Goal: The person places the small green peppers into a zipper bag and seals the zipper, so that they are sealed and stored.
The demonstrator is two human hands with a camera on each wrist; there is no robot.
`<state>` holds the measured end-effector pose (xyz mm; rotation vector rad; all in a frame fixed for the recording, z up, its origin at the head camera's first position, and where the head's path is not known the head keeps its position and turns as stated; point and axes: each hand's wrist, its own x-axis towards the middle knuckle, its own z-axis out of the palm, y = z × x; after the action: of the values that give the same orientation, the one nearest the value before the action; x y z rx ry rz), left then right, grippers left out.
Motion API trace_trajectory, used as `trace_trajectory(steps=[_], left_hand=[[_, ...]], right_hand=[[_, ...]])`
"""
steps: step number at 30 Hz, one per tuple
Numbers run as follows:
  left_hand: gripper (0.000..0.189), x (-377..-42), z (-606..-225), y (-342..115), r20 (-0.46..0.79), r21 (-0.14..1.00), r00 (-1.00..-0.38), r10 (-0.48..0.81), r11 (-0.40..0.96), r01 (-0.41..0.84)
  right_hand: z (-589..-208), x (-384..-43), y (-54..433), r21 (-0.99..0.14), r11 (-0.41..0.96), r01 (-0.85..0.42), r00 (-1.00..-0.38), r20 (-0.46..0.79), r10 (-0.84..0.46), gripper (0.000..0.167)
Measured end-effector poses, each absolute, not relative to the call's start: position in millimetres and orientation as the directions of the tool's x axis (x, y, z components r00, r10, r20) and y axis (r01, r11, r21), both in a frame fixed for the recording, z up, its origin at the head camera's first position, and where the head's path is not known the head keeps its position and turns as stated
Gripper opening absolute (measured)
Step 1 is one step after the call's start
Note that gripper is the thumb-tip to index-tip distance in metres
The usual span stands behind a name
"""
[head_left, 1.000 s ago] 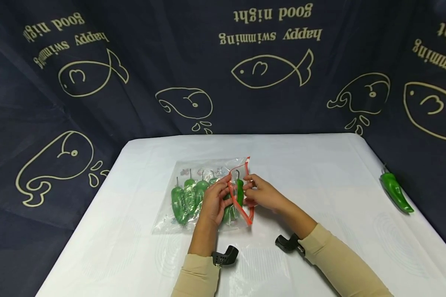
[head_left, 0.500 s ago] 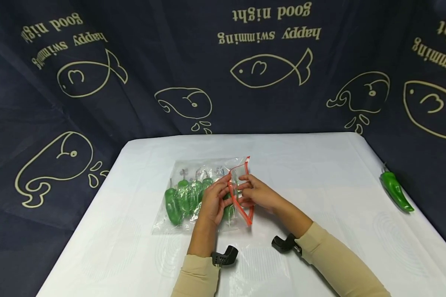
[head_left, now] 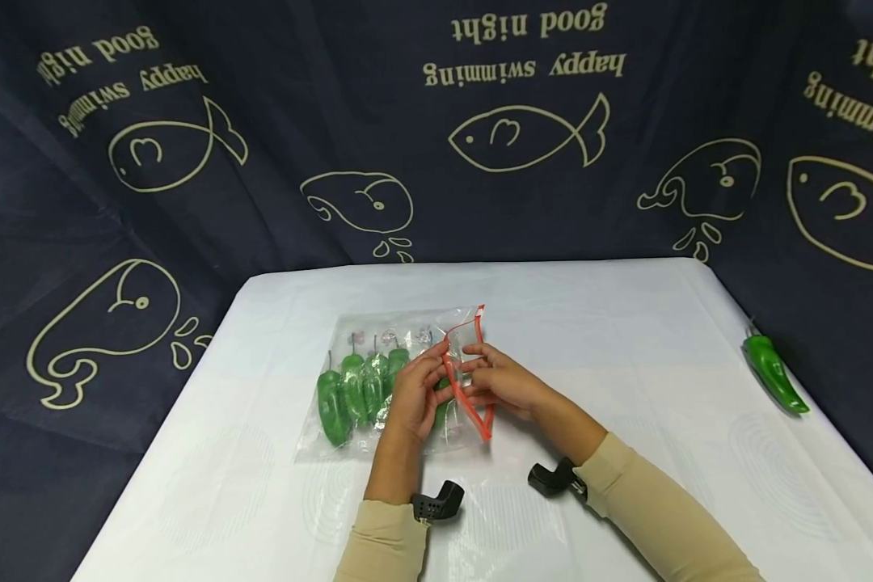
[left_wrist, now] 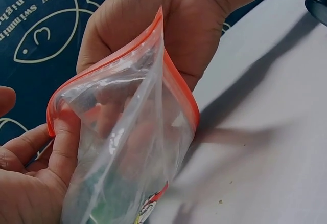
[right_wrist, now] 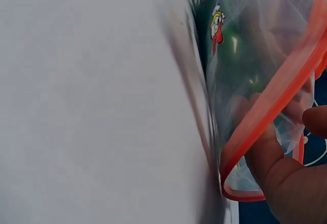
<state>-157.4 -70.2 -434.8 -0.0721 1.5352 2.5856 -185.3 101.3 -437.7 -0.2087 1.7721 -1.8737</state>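
Left of your left hand (head_left: 413, 392), a row of long, glossy green peppers (head_left: 335, 408) shows through a clear plastic zip bag (head_left: 407, 322), stems pointing away from you. The bag lies under that hand and stretches leftward from it; its red-orange lip (head_left: 466, 404) runs away from you between your hands, so the mouth gapes toward your right. Your left hand pinches the left side of that lip. Your right hand (head_left: 505, 378) sits at the mouth, fingers loosely spread and reaching in; you cannot tell whether their tips touch anything. Well apart to the right, nearer your right hand, lies a single curved, glossy green pepper (head_left: 773, 373), its long axis slanting from a far stem to a tip closer to you.
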Motion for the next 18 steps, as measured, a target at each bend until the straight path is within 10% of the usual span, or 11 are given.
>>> trace_trajectory(steps=[18], left_hand=[[0.050, -159, -437, -70, -0.126, 0.873, -0.989, 0.072, -0.466, -0.145]], right_hand=[[-428, -189, 144, -0.985, 0.108, 0.136, -0.862, -0.171, -0.476, 0.059]])
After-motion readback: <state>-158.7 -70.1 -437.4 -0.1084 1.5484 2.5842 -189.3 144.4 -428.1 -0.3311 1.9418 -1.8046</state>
